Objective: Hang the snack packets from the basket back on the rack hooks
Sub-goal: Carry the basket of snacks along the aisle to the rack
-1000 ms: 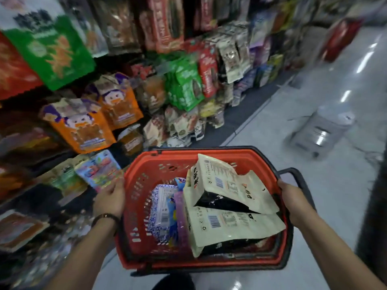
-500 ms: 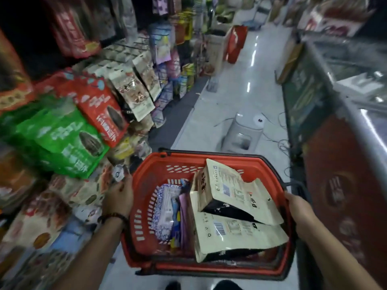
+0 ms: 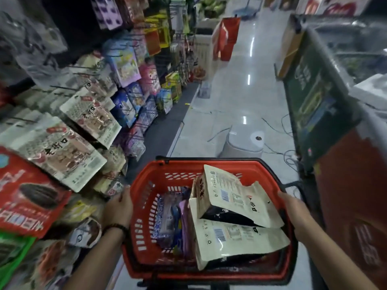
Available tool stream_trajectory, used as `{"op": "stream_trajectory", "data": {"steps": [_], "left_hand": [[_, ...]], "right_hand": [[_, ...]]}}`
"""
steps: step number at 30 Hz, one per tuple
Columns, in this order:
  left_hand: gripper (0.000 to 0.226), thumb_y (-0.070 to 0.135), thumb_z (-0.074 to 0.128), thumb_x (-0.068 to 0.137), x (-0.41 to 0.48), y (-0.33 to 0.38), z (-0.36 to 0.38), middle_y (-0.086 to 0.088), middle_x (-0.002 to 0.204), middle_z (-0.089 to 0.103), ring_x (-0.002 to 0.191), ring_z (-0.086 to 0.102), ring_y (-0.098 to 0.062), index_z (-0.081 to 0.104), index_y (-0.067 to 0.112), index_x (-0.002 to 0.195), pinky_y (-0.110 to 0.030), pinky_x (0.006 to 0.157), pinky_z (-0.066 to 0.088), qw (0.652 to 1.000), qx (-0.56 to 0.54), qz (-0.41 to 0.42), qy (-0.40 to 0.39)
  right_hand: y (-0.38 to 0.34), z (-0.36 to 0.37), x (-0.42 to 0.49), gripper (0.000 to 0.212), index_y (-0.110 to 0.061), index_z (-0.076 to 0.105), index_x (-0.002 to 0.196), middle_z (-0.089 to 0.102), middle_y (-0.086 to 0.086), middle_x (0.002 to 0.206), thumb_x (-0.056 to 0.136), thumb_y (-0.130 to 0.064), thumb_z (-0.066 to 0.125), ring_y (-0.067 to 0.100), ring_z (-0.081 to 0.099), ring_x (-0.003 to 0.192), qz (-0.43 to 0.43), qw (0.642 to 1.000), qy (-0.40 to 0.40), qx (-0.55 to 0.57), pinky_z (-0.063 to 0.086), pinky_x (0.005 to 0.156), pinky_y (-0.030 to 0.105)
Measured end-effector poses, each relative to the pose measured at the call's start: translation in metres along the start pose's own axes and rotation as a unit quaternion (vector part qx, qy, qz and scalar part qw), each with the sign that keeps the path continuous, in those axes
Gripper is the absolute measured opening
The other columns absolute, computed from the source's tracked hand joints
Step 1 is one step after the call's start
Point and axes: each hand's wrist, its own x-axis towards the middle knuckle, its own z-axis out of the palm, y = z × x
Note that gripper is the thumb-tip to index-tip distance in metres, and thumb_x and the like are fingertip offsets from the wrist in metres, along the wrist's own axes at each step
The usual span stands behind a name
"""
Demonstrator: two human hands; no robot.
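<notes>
A red basket [image 3: 178, 171] is held at the lower centre of the frame, its left rim gripped by the left hand [image 3: 119, 208] and its right rim by the right hand [image 3: 293, 210]. Two beige snack packets [image 3: 234, 197] are stacked in its right half, and blue and purple packets [image 3: 167, 218] are stood on edge beside them. The rack [image 3: 163, 63] is seen along the left of the frame.

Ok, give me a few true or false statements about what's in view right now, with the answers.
1. The left hand and right hand both hold the basket. True.
2. The basket is empty. False: beige packets and other packets lie in it.
3. The rack stands on the person's left. True.
4. One hand is hanging a packet on a hook. False: neither hand holds a packet.
</notes>
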Motion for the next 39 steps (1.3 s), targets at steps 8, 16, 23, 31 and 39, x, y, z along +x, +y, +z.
{"op": "stream_trajectory", "data": {"steps": [8, 16, 23, 31, 39], "left_hand": [[0.072, 0.068, 0.028, 0.104, 0.135, 0.094, 0.072, -0.018, 0.113, 0.073, 0.101, 0.066, -0.039, 0.076, 0.015, 0.110, -0.045, 0.085, 0.050, 0.999, -0.004, -0.028, 0.027], [0.067, 0.061, 0.034, 0.107, 0.282, 0.178, 0.121, -0.019, 0.092, 0.069, 0.087, 0.063, -0.038, 0.069, 0.008, 0.089, -0.043, 0.075, 0.048, 0.995, -0.076, -0.067, 0.009], [0.088, 0.079, 0.026, 0.098, 0.363, 0.236, 0.157, -0.028, 0.100, 0.069, 0.088, 0.067, -0.048, 0.069, 0.002, 0.098, -0.060, 0.086, 0.057, 0.988, -0.099, -0.110, 0.053], [0.073, 0.068, 0.027, 0.104, 0.415, 0.289, 0.201, -0.021, 0.121, 0.072, 0.105, 0.066, -0.042, 0.074, 0.013, 0.117, -0.048, 0.091, 0.053, 0.954, -0.147, -0.214, 0.153], [0.043, 0.066, 0.046, 0.101, 0.427, 0.298, 0.218, -0.015, 0.126, 0.070, 0.113, 0.062, -0.039, 0.068, 0.030, 0.107, -0.047, 0.102, 0.046, 0.903, -0.224, -0.318, 0.183]], "right_hand": [[-0.152, 0.072, 0.135, 0.033, -0.011, 0.077, 0.093, 0.075, 0.006, 0.066, 0.100, -0.039, 0.063, 0.031, 0.068, 0.067, -0.024, 0.999, -0.017, -0.032, 0.052, 0.066, 0.040], [-0.299, 0.161, 0.230, 0.025, -0.009, 0.076, 0.091, 0.073, 0.007, 0.064, 0.099, -0.031, 0.067, 0.031, 0.065, 0.070, -0.047, 0.997, 0.014, -0.060, 0.048, 0.068, 0.037], [-0.408, 0.230, 0.338, 0.022, -0.011, 0.076, 0.094, 0.075, 0.013, 0.079, 0.099, -0.030, 0.066, 0.033, 0.068, 0.074, -0.067, 0.992, -0.029, -0.105, 0.050, 0.067, 0.038], [-0.508, 0.333, 0.494, 0.030, -0.003, 0.076, 0.091, 0.070, 0.011, 0.063, 0.099, -0.030, 0.067, 0.032, 0.063, 0.068, -0.078, 0.968, -0.142, -0.193, 0.046, 0.067, 0.041], [-0.568, 0.440, 0.571, 0.036, -0.012, 0.080, 0.071, 0.068, 0.010, 0.065, 0.086, -0.043, 0.069, 0.030, 0.061, 0.070, -0.087, 0.925, -0.195, -0.314, 0.044, 0.070, 0.047]]}}
